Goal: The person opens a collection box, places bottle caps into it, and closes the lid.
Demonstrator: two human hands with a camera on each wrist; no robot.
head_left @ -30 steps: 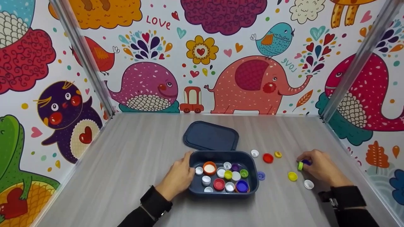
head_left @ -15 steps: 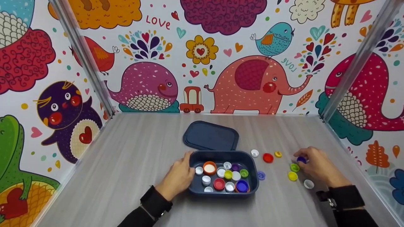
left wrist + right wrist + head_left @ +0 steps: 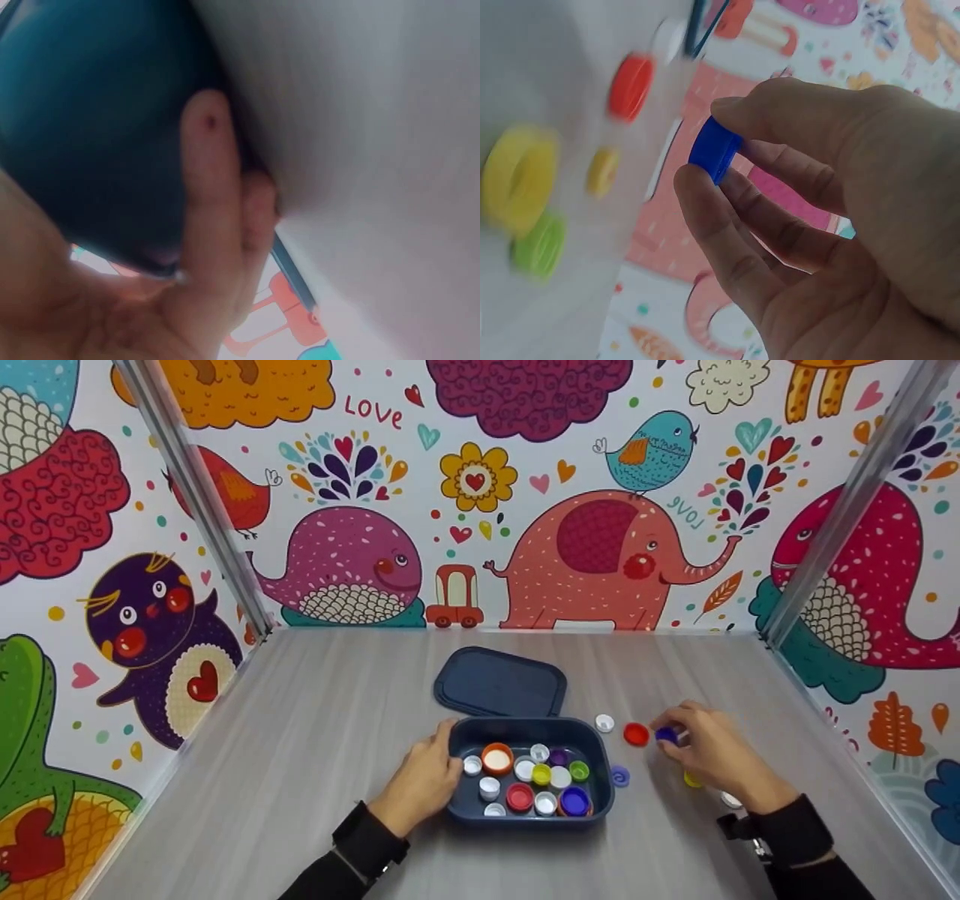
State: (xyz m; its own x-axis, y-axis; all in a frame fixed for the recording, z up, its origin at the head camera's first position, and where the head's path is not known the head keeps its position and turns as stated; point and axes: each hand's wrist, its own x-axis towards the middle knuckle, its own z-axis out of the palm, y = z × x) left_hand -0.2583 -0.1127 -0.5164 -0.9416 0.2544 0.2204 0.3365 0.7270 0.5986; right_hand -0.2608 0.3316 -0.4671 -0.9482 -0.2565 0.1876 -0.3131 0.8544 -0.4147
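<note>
With its thumb and fingers, my left hand (image 3: 421,777) grips the left side of a dark blue plastic box (image 3: 525,823). In the left wrist view, fingers (image 3: 210,157) lie along the box's outer wall. Many bottle caps in several colours sit inside the box. My right hand (image 3: 721,757), right of the box, pinches a dark blue bottle cap (image 3: 715,150) between thumb and fingertips. That cap is off the table. A yellow cap (image 3: 692,780) and a white cap (image 3: 730,800) are partly covered by the right hand. A green cap (image 3: 538,246) shows only in the right wrist view.
Behind the box lies its dark blue lid (image 3: 501,681). Right of the box are a white cap (image 3: 604,724), a red cap (image 3: 636,734) and a lavender cap (image 3: 620,776). A small yellow cap (image 3: 602,172) lies near the red one. Patterned walls border the table (image 3: 337,697).
My right hand put a green cap down beside the yellow one, then moved left with the dark blue cap. My left hand has stayed on the box.
</note>
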